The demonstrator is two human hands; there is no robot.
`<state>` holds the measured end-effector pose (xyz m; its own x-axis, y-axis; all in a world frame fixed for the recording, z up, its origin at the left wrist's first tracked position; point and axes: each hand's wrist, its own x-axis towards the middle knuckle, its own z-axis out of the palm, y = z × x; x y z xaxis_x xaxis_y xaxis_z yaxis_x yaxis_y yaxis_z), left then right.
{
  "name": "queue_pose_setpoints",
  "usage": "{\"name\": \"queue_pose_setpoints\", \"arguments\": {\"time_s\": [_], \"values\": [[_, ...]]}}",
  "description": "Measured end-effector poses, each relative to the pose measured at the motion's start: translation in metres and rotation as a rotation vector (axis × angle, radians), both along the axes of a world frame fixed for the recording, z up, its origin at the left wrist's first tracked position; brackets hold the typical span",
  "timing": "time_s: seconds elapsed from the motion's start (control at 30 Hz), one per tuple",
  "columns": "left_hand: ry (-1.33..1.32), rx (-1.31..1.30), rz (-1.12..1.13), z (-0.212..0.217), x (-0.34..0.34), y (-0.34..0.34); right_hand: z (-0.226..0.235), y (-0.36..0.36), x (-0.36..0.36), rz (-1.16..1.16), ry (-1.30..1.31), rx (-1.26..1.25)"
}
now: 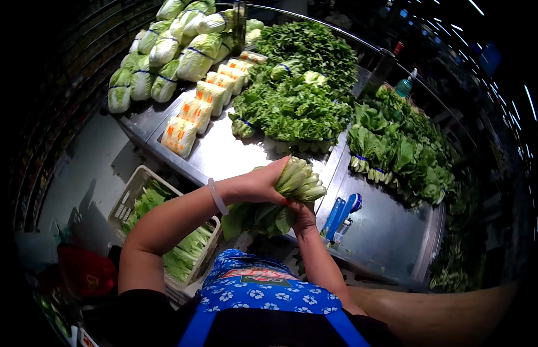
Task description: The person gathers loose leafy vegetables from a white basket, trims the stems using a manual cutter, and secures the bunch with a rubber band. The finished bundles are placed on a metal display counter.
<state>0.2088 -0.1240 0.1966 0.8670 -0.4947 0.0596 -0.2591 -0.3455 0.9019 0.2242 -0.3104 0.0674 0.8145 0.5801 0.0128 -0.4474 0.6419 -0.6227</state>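
Note:
A bunch of leafy greens [301,180] is between my two hands, just over the near edge of the metal counter. Its pale stem ends point up and to the right, while the dark leaves hang down toward my apron. My left hand [268,180], with a pale bangle on the wrist, is closed around the stems from the left. Lower down, my right hand [302,216] grips the bunch from the right, its fingers partly hidden by leaves. A blue tape dispenser [340,217] lies on the counter to the right of my right hand.
Wrapped cabbages [194,113] form a row, with banded napa cabbages [163,51] piled behind. Curly lettuce [298,110] and banded greens [396,147] fill the counter's far and right parts. A beige crate [120,212] of greens stands low left. A spray bottle [404,87] is at back right.

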Motion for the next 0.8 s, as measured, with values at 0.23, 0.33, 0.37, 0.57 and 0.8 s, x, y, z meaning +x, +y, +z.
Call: {"name": "queue_pose_setpoints", "arguments": {"time_s": [0.23, 0.33, 0.37, 0.57, 0.8], "values": [[-0.298, 0.652, 0.041, 0.054, 0.011, -0.058, 0.002, -0.056, -0.008, -0.319, -0.059, 0.127], [-0.137, 0.723, -0.158, 0.065, 0.02, -0.076, 0.02, -0.081, -0.018, -0.449, -0.06, 0.036], [-0.254, 0.424, -0.175, 0.026, 0.019, -0.064, 0.029, -0.079, -0.025, -0.471, -0.083, 0.037], [-0.408, 0.391, -0.211, 0.02, 0.015, -0.099, 0.052, -0.1, -0.044, -0.64, -0.146, -0.124], [-0.406, 0.138, -0.28, 0.007, 0.007, -0.119, 0.067, -0.114, -0.073, -0.697, -0.158, -0.266]]}}
